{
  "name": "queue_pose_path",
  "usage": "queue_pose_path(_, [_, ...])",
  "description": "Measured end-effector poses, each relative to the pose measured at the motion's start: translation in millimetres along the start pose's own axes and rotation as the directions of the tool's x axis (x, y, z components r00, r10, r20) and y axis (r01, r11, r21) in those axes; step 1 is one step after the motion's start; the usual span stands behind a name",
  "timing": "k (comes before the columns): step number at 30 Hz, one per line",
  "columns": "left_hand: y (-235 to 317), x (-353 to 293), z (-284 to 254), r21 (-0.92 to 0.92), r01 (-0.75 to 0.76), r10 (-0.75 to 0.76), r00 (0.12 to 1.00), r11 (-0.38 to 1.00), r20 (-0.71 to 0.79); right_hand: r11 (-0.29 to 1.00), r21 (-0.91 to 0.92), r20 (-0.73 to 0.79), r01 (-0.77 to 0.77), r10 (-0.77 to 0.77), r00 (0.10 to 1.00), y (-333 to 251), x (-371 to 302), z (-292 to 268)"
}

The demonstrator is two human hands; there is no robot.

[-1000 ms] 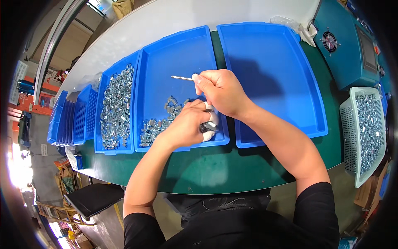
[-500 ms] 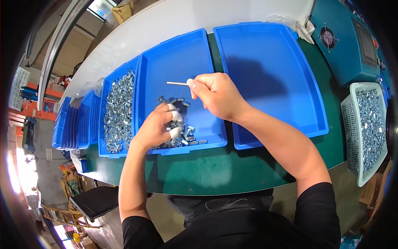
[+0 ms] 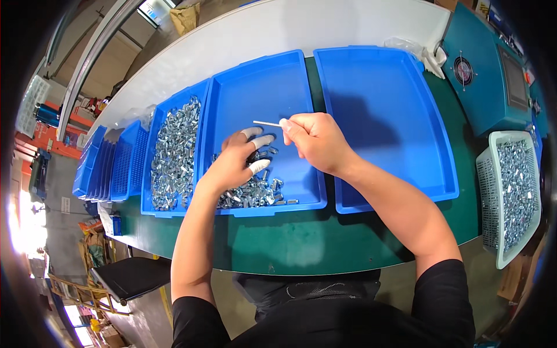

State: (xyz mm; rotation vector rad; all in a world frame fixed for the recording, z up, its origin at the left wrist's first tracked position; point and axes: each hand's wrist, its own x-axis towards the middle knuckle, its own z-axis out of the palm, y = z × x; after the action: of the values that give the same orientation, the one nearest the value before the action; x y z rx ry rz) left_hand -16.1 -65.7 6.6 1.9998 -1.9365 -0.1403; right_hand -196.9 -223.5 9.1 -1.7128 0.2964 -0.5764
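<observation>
My right hand [image 3: 318, 142] is closed around a thin straight metal rod [image 3: 267, 123], which points left above the middle blue tray [image 3: 255, 75]. Below and left of the rod's tip, my left hand [image 3: 232, 165] reaches over the same tray with its fingers spread. White finger cots cover several of its fingertips. Under and beside that hand lies a heap of small shiny metal parts [image 3: 264, 194], gathered toward the tray's near side. Whether the left fingertips touch any of them I cannot tell.
A left-hand blue tray [image 3: 146, 194] holds many similar metal parts [image 3: 177, 153]. To the right lies another blue tray [image 3: 394, 75]. Stacked blue baskets [image 3: 129, 159] stand far left. At right are a teal machine [image 3: 487, 69] and a pale basket [image 3: 490, 203] full of parts.
My left hand's fingers have stretched out and spread, where they were bent into the heap. My right hand keeps hold of the rod. The whole view has shifted slightly.
</observation>
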Motion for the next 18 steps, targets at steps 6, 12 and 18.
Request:
queue_pose_path(6, [-12, 1, 1, -0.218, -0.008, 0.033, 0.993, 0.976, 0.112, 1.000, 0.018, 0.000, -0.003, 0.003, 1.000, -2, 1, 1])
queue_pose_path(12, [3, -13, -21, -0.217, 0.049, 0.004, 0.972, 0.975, 0.236, 0.999, 0.047, -0.003, -0.002, 0.002, 1.000, -6, -2, 0])
queue_pose_path(18, [31, 2, -16, -0.131, 0.041, -0.037, 0.999, 0.991, 0.032, 1.000, 0.029, -0.007, 0.000, 0.000, 1.000, -3, -3, 1])
